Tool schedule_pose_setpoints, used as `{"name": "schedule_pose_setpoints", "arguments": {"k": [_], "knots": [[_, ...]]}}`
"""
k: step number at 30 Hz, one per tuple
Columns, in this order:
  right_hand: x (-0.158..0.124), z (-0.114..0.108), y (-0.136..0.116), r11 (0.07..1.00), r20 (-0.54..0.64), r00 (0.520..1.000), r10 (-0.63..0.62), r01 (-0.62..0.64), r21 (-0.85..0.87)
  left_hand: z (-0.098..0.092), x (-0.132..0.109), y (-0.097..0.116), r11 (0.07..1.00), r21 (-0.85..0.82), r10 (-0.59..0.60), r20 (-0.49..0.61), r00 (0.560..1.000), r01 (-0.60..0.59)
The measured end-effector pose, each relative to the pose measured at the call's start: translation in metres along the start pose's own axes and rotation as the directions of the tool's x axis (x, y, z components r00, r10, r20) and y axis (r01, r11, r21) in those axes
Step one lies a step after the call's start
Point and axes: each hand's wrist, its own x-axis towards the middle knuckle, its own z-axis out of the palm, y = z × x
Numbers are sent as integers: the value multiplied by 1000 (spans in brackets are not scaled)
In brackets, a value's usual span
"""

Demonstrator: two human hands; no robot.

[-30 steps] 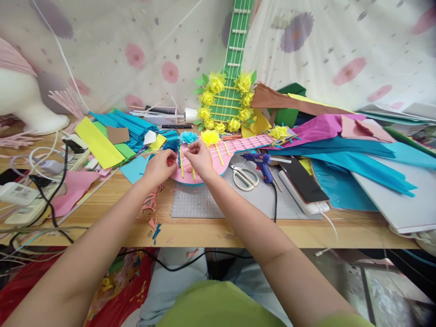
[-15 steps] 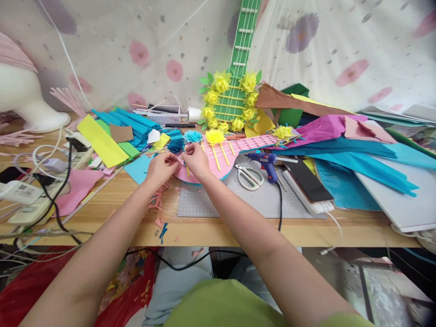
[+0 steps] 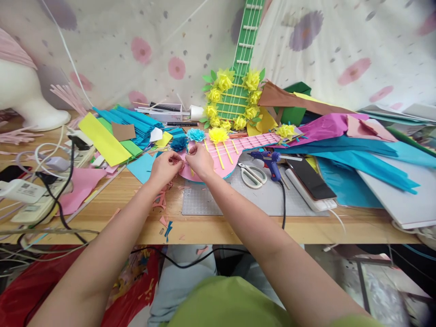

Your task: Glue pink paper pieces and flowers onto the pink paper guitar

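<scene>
- the pink guitar (image 3: 226, 169) lies flat near the middle of the wooden table (image 3: 211, 229), its rounded paper body over the grey cutting mat (image 3: 204, 206), its slim neck slanting toward the table's back right corner; thin yellow strips and pale strings cross its smooth face.
- the left hand (image 3: 166, 167) rests at the body's left rim, fingers curled toward the thumb; whether it pinches anything cannot be told.
- the right hand (image 3: 200, 160) bends over the body, fingertips drawn close together by the strings; what lies between them is hidden.
- a ruffled yellow flower (image 3: 218, 135) and a frilly pale blue flower (image 3: 196, 134) sit at the body's far rim.
- scissors (image 3: 252, 175) with pale looped handles lie on the mat, just beside a purple plastic glue gun (image 3: 271, 160).
- small, jagged pink scraps (image 3: 160, 200) litter the wood between the left hand and the table's near edge.
- pleated blue paper (image 3: 132, 125) lies toward the table's back left corner.
- at the back edge, a green guitar (image 3: 235, 101) stands upright, ringed with crinkled yellow blossoms, before a floral curtain (image 3: 170, 27).
</scene>
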Motion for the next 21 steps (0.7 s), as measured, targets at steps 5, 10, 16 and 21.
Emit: {"name": "schedule_pose_setpoints", "arguments": {"k": [5,10,16,21], "knots": [[-3,0,-3,1000,8,1000,18,-18,-13,-2,0,1,1000,-8,-5,19,1000,5],[-1,-3,-3,1000,47,999,14,-14,1,-1,2,0,1000,-12,9,21,1000,-9],[1,-10,0,998,109,993,-55,58,-21,-1,3,0,1000,-17,0,26,1000,0],[5,-22,-2,945,39,949,-314,316,-83,-1,3,-2,1000,-25,16,26,1000,-16]]}}
